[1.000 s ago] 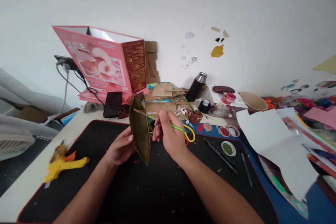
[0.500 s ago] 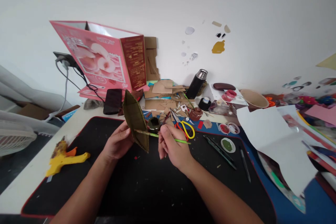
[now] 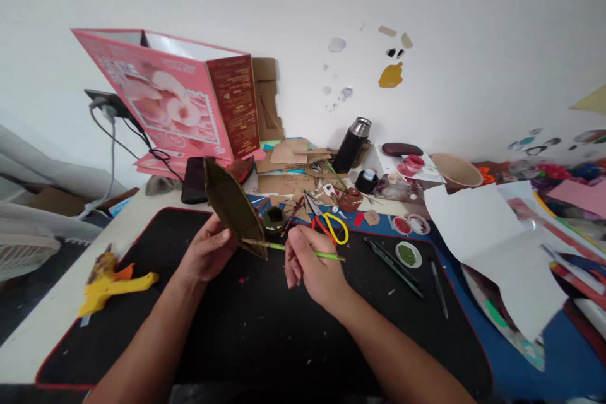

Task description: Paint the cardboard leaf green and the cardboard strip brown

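My left hand (image 3: 208,249) grips a dark olive-green, leaf-shaped cardboard piece (image 3: 231,202) by its lower left edge, holding it up on a slant above the mat. Between the fingers of my right hand (image 3: 315,265) is a thin paintbrush with a bright green handle (image 3: 329,256). Its tip meets the lower part of the piece, near the edge. Just behind stands an open jar of dark green paint (image 3: 273,218). Scissors with yellow and red handles (image 3: 337,227) lie beyond my right hand.
A yellow glue gun (image 3: 113,284) lies on the black mat (image 3: 265,347) at left. Pens (image 3: 392,268) and a green paint lid (image 3: 408,255) are at right. Behind are cardboard scraps (image 3: 288,183), a brown paint jar (image 3: 350,200), a black flask (image 3: 353,145) and a pink box (image 3: 175,101).
The cardboard piece has tilted further left at its top, and the brush tip now touches it lower, near its edge. The whole view has shifted slightly.
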A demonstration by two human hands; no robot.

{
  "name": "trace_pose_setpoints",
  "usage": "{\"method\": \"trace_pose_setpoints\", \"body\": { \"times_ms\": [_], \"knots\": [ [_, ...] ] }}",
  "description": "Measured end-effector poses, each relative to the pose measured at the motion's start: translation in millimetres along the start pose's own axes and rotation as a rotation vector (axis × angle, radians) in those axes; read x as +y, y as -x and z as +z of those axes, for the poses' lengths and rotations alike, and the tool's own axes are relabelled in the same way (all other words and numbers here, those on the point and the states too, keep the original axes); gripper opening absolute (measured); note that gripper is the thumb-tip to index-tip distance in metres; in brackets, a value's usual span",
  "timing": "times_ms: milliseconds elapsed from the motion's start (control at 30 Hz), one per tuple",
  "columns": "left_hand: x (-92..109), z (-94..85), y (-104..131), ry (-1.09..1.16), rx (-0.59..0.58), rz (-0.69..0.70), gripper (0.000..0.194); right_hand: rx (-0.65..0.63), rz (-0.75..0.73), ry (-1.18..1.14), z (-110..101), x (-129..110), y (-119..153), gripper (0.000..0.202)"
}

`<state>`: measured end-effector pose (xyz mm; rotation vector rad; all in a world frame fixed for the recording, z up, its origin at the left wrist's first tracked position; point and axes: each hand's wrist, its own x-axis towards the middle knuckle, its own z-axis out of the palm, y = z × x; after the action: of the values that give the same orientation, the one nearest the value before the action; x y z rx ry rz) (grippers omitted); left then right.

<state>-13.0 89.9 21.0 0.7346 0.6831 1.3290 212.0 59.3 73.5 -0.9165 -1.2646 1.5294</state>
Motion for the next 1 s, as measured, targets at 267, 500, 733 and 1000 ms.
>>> {"method": "trace_pose_setpoints", "body": {
  "times_ms": [267, 500, 733, 1000],
  "knots": [
    [7, 1.5, 0, 0.064, 0.021, 0.021, 0.054, 0.019, 0.039, -0.042, -10, 2, 2, 0.059],
    [5, -0.6, 2, 0.047, 0.020, 0.009, 0.055, 0.014, 0.041, -0.123, 4, 1, -2, 0.061],
    [4, -5.5, 1, 0.079, 0.051, 0.017, 0.063, 0.034, 0.075, -0.141, -7, 3, 1, 0.059],
    [3, -3.6, 1, 0.088, 0.039, 0.033, 0.057, 0.059, 0.099, -0.213, 6, -3, -6, 0.060]
  ]
}}
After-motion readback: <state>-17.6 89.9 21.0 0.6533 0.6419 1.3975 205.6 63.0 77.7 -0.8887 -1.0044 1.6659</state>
